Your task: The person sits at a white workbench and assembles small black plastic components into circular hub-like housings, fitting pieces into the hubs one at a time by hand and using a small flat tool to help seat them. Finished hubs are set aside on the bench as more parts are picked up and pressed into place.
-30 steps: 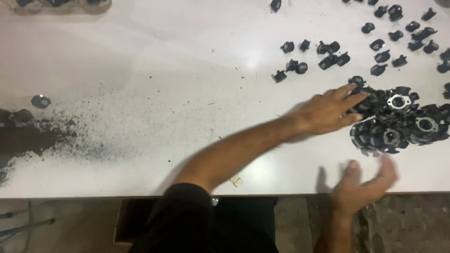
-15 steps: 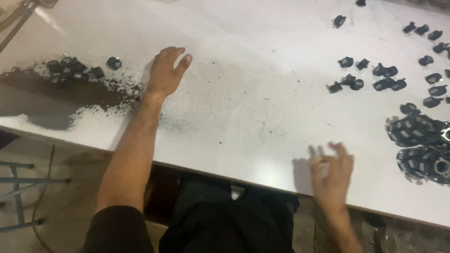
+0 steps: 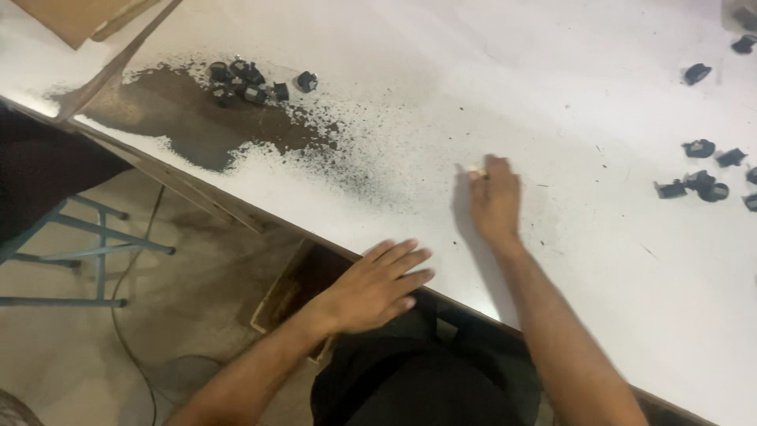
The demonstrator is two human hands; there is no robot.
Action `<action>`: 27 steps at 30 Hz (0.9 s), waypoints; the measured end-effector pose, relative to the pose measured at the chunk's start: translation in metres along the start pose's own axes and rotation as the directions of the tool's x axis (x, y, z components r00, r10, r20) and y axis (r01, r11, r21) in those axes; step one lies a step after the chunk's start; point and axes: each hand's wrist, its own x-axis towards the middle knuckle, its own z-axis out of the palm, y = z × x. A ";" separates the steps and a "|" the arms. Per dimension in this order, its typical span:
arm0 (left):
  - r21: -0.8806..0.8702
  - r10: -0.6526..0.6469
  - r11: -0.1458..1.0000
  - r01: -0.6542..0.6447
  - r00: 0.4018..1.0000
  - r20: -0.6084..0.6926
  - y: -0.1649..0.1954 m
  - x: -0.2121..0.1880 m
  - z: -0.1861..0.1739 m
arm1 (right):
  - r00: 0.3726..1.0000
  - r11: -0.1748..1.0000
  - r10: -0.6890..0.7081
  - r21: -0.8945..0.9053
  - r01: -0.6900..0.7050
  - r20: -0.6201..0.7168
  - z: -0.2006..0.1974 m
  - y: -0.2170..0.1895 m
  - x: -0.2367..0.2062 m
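Our right hand (image 3: 495, 197) presses curled fingers on the white tabletop (image 3: 441, 95), pinching something small and pale, we judge. Our left hand (image 3: 374, 288) hovers flat and empty at the edge. Dark powder (image 3: 197, 130) and small black parts (image 3: 244, 79) remain uncleared far left.

Bright overhead light washes the white tabletop (image 3: 568, 71) into pale glare toward the top right. The right hand (image 3: 495, 199) throws a soft shadow to its left, and the whole frame is slightly soft, the floor below dimmer.
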 end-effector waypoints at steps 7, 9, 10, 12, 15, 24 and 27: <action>-0.470 -0.658 0.559 0.683 0.710 0.250 -0.117 -0.109 -0.101 | 0.728 0.742 -0.194 0.584 -0.330 0.658 0.029 -0.134 -0.088; -0.493 -0.813 0.568 0.659 0.544 -0.210 -0.187 -0.081 -0.131 | 0.791 0.620 -0.314 0.744 -0.249 0.526 0.017 -0.124 -0.102; -0.309 -0.651 0.748 0.588 0.555 -0.518 -0.217 -0.068 -0.143 | 0.802 0.622 -0.299 0.743 -0.247 0.516 0.012 -0.110 -0.107; -0.268 -0.522 0.829 0.491 0.505 -0.688 -0.269 -0.034 -0.162 | 0.783 0.608 -0.003 0.623 -0.493 0.622 0.000 -0.069 -0.114; -0.666 -0.792 0.605 0.436 0.409 -0.452 -0.312 0.014 -0.183 | 0.856 0.650 0.290 0.568 -0.504 0.428 -0.012 0.007 -0.127; -0.100 -0.557 0.823 0.559 0.761 -0.334 -0.305 0.142 -0.165 | 0.802 0.588 0.456 0.547 -0.596 0.385 -0.043 0.157 -0.134; -0.062 -0.446 0.891 0.450 0.839 -0.312 -0.264 0.177 -0.139 | 0.798 0.711 0.509 0.365 -0.601 0.323 -0.066 0.105 -0.112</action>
